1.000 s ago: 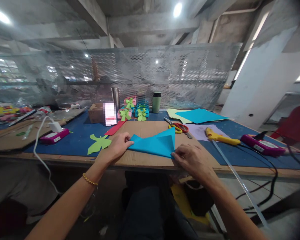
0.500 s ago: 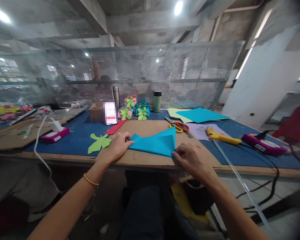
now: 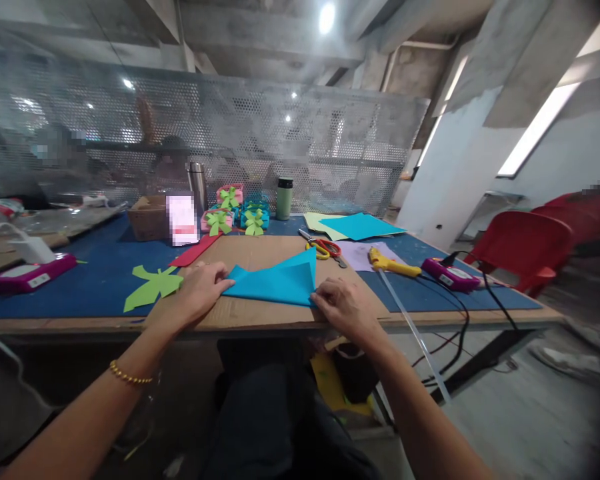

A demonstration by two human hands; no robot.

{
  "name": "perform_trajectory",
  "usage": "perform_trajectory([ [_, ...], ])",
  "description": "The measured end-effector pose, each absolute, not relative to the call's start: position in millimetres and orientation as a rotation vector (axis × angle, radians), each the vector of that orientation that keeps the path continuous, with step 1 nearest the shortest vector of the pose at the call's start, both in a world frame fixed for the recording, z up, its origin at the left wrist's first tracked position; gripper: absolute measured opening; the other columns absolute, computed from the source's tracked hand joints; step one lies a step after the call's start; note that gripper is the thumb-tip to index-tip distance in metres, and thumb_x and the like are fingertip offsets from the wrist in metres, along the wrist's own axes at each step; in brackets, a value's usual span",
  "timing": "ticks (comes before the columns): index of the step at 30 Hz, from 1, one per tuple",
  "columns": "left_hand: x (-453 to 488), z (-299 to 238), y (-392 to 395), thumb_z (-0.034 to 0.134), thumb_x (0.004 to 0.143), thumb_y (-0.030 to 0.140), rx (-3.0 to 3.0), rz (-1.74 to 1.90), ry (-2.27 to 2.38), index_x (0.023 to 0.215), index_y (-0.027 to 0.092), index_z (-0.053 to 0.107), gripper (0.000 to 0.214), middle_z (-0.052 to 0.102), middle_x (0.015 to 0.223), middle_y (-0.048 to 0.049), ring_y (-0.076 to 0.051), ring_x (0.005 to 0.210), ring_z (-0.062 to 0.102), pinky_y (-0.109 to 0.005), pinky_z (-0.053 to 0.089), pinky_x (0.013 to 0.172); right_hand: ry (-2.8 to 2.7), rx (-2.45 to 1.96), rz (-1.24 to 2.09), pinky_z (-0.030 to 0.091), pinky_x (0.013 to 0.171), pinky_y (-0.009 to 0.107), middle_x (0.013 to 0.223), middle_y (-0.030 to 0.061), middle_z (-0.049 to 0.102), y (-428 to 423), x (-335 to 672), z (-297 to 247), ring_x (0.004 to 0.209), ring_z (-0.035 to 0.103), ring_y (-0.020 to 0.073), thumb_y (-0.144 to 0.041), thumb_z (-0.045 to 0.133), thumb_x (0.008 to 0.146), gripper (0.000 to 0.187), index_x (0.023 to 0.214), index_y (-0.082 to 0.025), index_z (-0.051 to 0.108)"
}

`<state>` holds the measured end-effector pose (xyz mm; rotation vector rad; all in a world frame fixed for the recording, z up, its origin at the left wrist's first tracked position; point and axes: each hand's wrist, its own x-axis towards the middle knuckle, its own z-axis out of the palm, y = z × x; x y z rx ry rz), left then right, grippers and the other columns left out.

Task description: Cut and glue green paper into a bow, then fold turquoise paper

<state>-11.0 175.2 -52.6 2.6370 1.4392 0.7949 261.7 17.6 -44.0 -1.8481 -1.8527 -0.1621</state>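
A folded sheet of blue paper [image 3: 275, 283] lies over the cardboard [image 3: 260, 250] in front of me, with one pointed corner standing up at its right. My left hand [image 3: 205, 287] pinches the paper's left end between thumb and fingers. At its lower right corner, my right hand [image 3: 343, 301] has its fingers closed on the paper's edge. Beside my left hand rests a light green paper cut-out [image 3: 153, 285], and a red paper piece [image 3: 197, 250] lies behind that hand. Scissors [image 3: 325, 249] with red and yellow handles lie beyond the blue paper.
To the right are a yellow glue gun [image 3: 395, 263] with a long clear glue stick and a purple power strip [image 3: 450, 275]. Blue and pale green sheets [image 3: 363, 226] lie behind. Small decorated baskets [image 3: 254, 219], a green bottle [image 3: 285, 199] and a cardboard box [image 3: 147, 219] stand at the back.
The view has turned to the right, so everything appears shifted left and more of the red chair shows. Both hands keep their hold on the blue paper, whose shape looks nearly the same.
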Motion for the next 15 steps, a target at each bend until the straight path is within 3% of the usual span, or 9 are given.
perform_trajectory([
  [5,-11.4,-52.6,175.3,0.063,0.082,0.04,2.658,0.804,1.421,0.076,0.022,0.063,0.018,0.067,0.075,-0.0056,-0.025,0.078,0.056,-0.033,0.034,0.067,-1.837,-1.755,-0.082,0.042,0.076,0.031,0.082,0.0039,0.068,20.1,266.1,-49.9,0.082,0.061,0.0201,-0.026,0.059,0.089,0.02,0.072,-0.021,0.067],
  [15,-11.9,-53.9,175.6,0.065,0.082,0.036,2.684,0.814,1.387,0.079,0.022,0.065,0.014,0.07,0.08,-0.0065,-0.026,0.082,0.058,-0.034,0.036,0.069,-1.679,-1.84,-0.065,0.036,0.059,0.029,0.068,0.0018,0.066,30.8,262.2,-41.2,0.066,0.059,0.0187,-0.035,0.058,0.09,0.025,0.07,-0.022,0.066],
])
